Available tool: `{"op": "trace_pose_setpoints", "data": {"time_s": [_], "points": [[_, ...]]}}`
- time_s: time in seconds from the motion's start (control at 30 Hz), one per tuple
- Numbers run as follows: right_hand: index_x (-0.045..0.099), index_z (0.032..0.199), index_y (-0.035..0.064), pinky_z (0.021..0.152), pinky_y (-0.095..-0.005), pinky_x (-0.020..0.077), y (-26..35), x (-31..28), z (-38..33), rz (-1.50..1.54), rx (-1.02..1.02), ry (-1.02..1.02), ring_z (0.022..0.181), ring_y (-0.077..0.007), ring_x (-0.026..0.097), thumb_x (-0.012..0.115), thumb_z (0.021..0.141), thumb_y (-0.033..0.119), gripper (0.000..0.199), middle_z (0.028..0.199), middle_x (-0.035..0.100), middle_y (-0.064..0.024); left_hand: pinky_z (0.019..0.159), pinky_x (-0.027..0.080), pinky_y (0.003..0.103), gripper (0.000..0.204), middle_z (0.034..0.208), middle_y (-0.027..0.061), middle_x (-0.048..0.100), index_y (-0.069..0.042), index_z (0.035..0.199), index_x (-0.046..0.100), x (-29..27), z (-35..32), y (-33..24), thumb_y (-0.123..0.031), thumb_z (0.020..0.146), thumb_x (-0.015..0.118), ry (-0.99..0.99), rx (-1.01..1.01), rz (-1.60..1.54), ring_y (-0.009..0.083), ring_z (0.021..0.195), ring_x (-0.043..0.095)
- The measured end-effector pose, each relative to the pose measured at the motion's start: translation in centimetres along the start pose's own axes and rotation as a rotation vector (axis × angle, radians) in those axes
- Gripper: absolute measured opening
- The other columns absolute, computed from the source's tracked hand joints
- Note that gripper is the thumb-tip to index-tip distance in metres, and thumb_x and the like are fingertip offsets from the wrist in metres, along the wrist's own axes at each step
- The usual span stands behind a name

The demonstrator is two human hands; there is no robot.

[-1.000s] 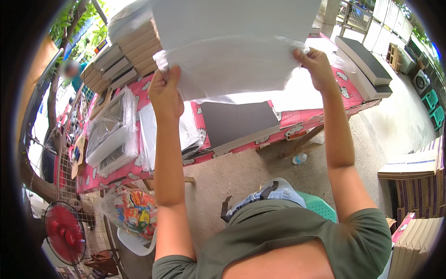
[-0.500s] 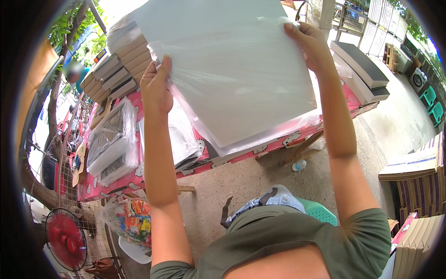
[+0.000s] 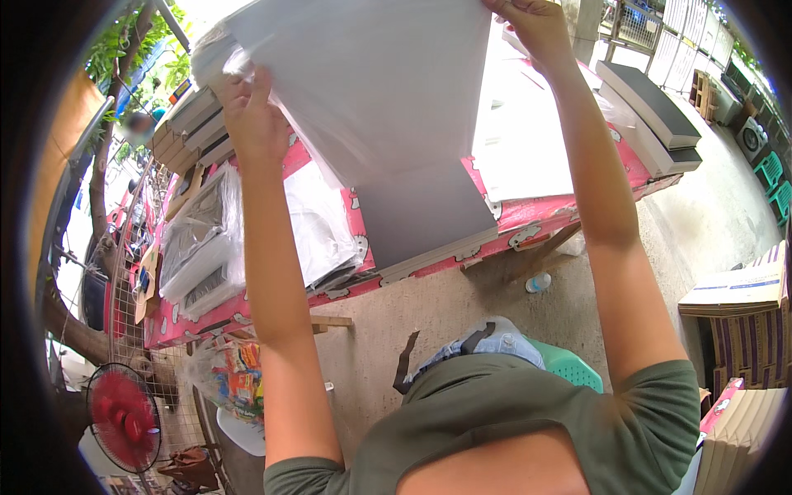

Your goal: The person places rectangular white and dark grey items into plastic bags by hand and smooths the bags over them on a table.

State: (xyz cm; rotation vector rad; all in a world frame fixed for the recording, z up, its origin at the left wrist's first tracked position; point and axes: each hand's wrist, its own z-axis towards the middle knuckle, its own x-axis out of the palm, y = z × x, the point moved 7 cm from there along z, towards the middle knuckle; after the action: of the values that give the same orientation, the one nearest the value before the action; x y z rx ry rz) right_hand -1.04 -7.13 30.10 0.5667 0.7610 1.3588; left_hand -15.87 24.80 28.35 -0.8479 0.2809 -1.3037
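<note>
A wide, translucent plastic sheet is stretched up between my two hands above the table. My left hand pinches its left side, where the film bunches up. At the top, my right hand is closed on its right corner. Through and below the sheet's lower end shows a stack of flat dark grey boards at the table's near edge. White sheets lie to the right of the boards, under my right forearm. Left of the boards rests a white pile in clear plastic.
The table has a pink patterned cover. Plastic-wrapped packs and stacked dark-topped blocks stand left; long dark-topped boxes lie right. A red fan, a bottle and flattened cartons are around me.
Both hands have risen, the left also moving left, and the plastic sheet has lifted with them. The grey boards and the white sheets on the table have come into sight.
</note>
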Motion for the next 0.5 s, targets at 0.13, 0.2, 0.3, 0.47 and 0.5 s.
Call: {"op": "trace_pose_setpoints", "data": {"time_s": [0.13,0.2,0.3,0.47,0.5], "points": [[0.064,0.09,0.0037,0.055,-0.0203,0.0416,-1.7,-0.6,-5.5,-0.115,-0.165,-0.018,0.061,-0.0076,0.049,0.062,0.075,0.011,0.016,0.072,0.059,-0.0003,0.091,0.038,0.033,0.031,0.114,0.0136,0.049,-0.001,0.111,0.042,-3.5,-6.8,0.4,-0.003,0.082,0.054,-0.262,0.163,0.547,0.0228,0.105,0.048],[0.065,0.087,0.0038,0.06,-0.0223,0.0456,-1.4,-1.0,-12.7,-0.49,-0.535,0.131,0.065,-0.0112,0.055,0.054,0.075,0.001,0.017,0.079,0.062,-0.0044,0.095,0.035,0.035,0.026,0.127,0.0163,0.041,-0.005,0.106,0.046,-3.2,-12.8,2.4,0.002,0.081,0.051,0.075,0.345,0.561,0.0266,0.115,0.042],[0.066,0.083,0.0007,0.08,-0.0244,0.0438,-10.9,-0.8,-22.9,0.161,0.156,0.417,0.091,-0.0161,0.056,0.045,0.069,-0.012,0.028,0.097,0.06,-0.0083,0.1,0.029,0.036,0.023,0.135,0.0122,0.032,-0.008,0.092,0.057,-8.3,-24.5,8.4,0.009,0.078,0.048,0.034,-0.112,0.43,0.0276,0.121,0.034],[0.054,0.107,-0.0005,0.08,-0.0257,0.0414,-16.9,-0.4,-34.3,0.742,0.864,0.314,0.097,-0.0131,0.05,0.058,0.071,-0.004,0.037,0.118,0.048,-0.0087,0.094,0.037,0.032,0.036,0.128,0.0083,0.035,-0.006,0.114,0.045,-9.4,-36.5,12.9,0.006,0.08,0.047,-0.419,-0.897,-0.569,0.0177,0.113,0.04],[0.049,0.111,-0.0002,0.081,-0.0263,0.0415,-16.6,-0.7,-34.9,0.684,0.868,0.307,0.098,-0.0136,0.05,0.06,0.07,-0.002,0.042,0.115,0.048,-0.0098,0.093,0.038,0.032,0.042,0.124,0.009,0.038,-0.007,0.119,0.04,-7.6,-35.3,11.5,0.006,0.08,0.048,-0.438,-0.898,-0.625,0.0182,0.111,0.042]]}}
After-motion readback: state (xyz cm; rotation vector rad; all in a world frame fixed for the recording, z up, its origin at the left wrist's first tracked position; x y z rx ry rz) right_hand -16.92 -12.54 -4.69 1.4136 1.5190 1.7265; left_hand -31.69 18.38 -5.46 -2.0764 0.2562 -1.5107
